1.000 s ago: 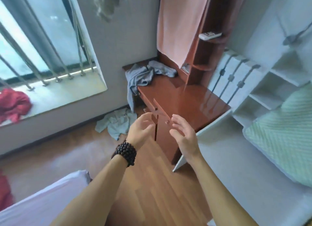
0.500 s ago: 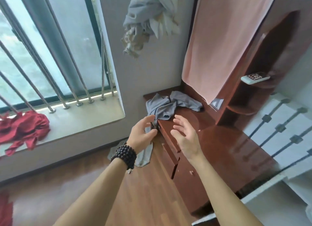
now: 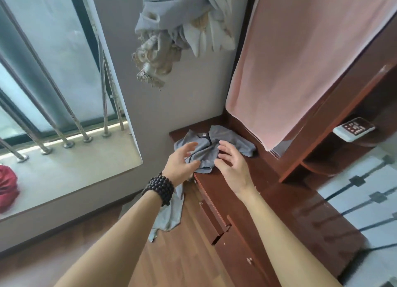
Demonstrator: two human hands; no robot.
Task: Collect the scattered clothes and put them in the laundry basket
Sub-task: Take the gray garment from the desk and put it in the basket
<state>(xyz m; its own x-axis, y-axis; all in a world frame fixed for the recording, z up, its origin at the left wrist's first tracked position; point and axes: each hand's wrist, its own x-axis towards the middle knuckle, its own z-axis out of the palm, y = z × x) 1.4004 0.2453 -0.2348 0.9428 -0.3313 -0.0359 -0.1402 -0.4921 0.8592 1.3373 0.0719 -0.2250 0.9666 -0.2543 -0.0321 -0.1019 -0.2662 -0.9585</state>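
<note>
Lying between both hands' spread, empty fingers point(image 3: 225, 146), grey shirt point(image 3: 206, 152) on dresser point(image 3: 268, 185)

The single view comes from a wide-angle camera worn on the person's head, looking forward and steeply down along both forearms. It faces the room corner where the wall meets the reddish wooden dresser point(image 3: 253, 192), close enough that the dresser top fills the centre. The barred window point(image 3: 53, 72) and its sill point(image 3: 75, 168) run along the left edge, the wooden floor point(image 3: 182, 261) lies at the bottom, and straight lines bow outward toward the frame's edges.
</note>
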